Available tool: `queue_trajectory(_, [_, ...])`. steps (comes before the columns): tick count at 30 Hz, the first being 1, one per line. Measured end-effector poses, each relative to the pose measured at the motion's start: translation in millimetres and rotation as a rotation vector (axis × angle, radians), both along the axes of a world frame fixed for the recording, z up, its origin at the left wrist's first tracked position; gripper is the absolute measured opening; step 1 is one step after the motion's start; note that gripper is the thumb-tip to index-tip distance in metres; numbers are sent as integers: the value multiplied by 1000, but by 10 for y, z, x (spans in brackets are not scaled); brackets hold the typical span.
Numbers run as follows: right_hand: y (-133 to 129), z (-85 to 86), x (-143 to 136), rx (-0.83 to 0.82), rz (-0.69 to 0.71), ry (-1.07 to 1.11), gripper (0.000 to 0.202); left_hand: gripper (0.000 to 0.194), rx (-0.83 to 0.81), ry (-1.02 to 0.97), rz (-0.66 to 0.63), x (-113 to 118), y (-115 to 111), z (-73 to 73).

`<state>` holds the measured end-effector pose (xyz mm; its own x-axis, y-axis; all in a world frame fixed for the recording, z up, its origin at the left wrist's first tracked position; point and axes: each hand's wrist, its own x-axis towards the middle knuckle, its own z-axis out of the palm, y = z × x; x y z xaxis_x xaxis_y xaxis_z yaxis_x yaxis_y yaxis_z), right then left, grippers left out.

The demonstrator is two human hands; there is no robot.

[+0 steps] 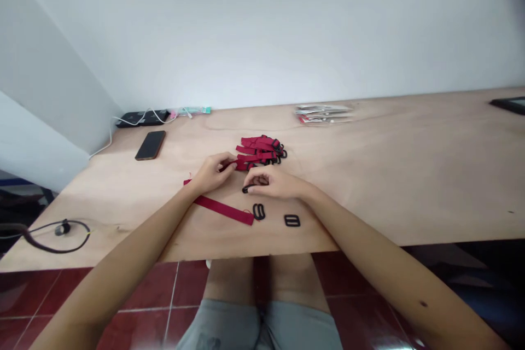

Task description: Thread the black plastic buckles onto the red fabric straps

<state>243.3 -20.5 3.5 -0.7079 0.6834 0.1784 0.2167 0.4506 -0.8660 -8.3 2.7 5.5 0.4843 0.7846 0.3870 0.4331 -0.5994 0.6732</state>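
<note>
My left hand [214, 171] is closed, with a dark red strap [243, 163] pinched at its fingertips, just at the near side of the pile. In my right hand [274, 182], fingers curled, is a small black plastic buckle [245, 189]; the hand covers most of it. Behind both hands lies a heap of red straps [262, 144] fitted with black buckles and hooks. A loose flat red strap [225, 209] runs under my left wrist. Beside its right end sit a black hook-shaped buckle [258, 211] and a black rectangular slider [292, 221].
A phone [150, 145] lies at the left, in front of a black power strip [141, 118] with a white cable. Flat packets [324, 114] rest near the wall. A looped black cable [61, 238] is at the left front. A dark tablet-like object [509, 105] stands far right.
</note>
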Motion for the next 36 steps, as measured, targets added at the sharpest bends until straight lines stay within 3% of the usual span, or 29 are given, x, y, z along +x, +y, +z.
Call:
queue_trajectory(5, [98,-11,-11,-178,-270,387,33,21,16,14,-13,32,-34,38])
queue_trajectory(8, [126,-27,-30,-258,-349,511,38,22,21,-14,-43,58,-69,69])
queue_trajectory(19, [177,-122,-110,-356,-327,572,37,20,2,-53,-82,116,-137,90])
queue_trajectory(28, [176,-73,-64,-411,-272,535,37,22,-68,-59,-118,119,-137,89])
queue_trajectory(36, [150,-61,-83,-439,-246,563,37,25,-139,-106,-71,102,-105,65])
